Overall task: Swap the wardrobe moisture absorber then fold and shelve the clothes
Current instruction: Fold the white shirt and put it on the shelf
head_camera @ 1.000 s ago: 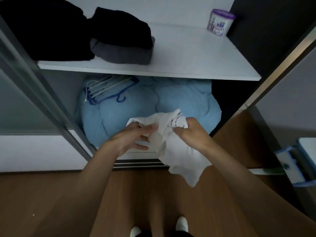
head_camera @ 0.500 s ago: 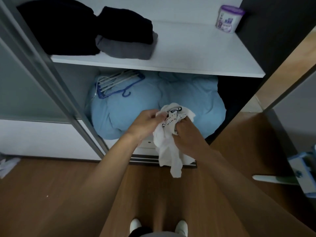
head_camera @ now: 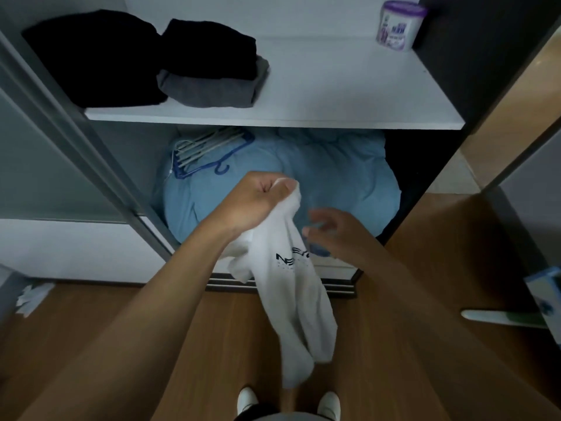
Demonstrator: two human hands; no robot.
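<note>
Fist at the top: the left hand (head_camera: 258, 202) is bunched tight round one end of the white shirt (head_camera: 294, 287), which dangles twisted toward the floor in front of the wardrobe. The right hand (head_camera: 337, 235) hovers just beside it, fingers loose and blurred, gripping nothing. Best move, I'd say: catch a shoulder seam with that free hand, shake the cloth flat, fold it, then slide it onto the white shelf (head_camera: 334, 95) between the folded clothes (head_camera: 209, 71) and the absorber tub (head_camera: 397, 25).
</note>
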